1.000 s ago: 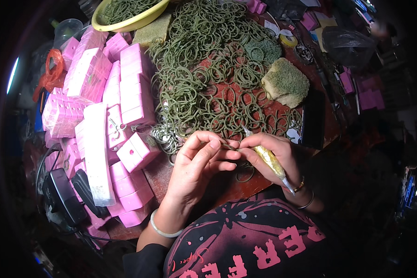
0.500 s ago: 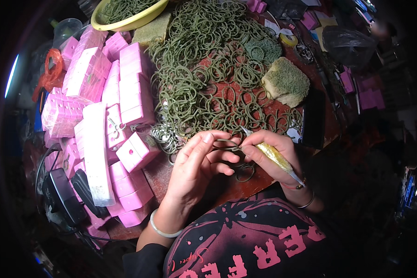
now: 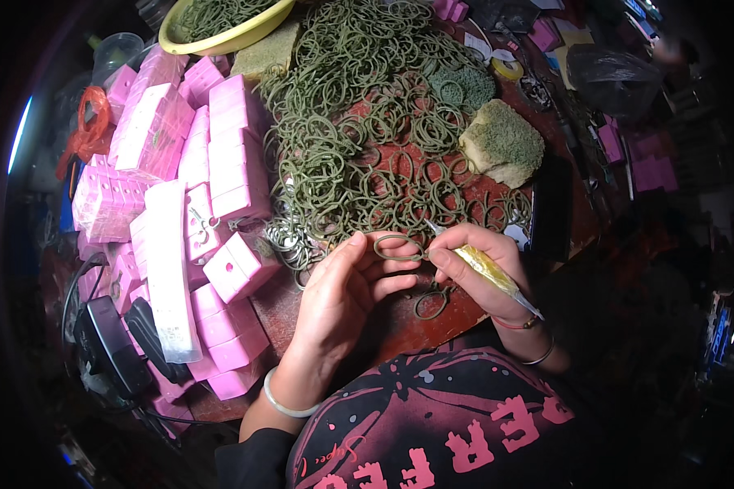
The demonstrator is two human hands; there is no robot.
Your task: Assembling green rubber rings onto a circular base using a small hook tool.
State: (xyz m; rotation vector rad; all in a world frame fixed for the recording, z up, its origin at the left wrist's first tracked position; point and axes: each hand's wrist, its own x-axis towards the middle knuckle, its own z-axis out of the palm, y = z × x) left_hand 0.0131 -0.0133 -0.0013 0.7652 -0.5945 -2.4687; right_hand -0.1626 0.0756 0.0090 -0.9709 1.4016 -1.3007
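A thin green ring [image 3: 398, 236] lies across the fingers of my left hand [image 3: 342, 285], which are stretched out and apart from the thumb. My right hand [image 3: 485, 265] grips a slim pointed tool with a yellow-wrapped middle [image 3: 485, 269], its tip pointing up and away at the far side. The right thumb and forefinger also meet at the ring's right edge. Below the hands, another green ring [image 3: 431, 305] rests on the red tabletop [image 3: 367, 336]. Just beyond my fingers spreads a large heap of similar green rings [image 3: 334, 130].
Pink foam blocks [image 3: 236, 175] are stacked at left, with a long white plastic strip [image 3: 171, 269] over them. A yellow basin [image 3: 220, 37] of green rings stands at the far left. A green-dusted sponge block [image 3: 504, 145] and a dark phone-like slab [image 3: 551, 209] lie at right.
My left fingers have straightened and the thumb has drawn away from them. The ring has turned and shows a wider loop. The right hand has shifted only slightly, still gripping the tool.
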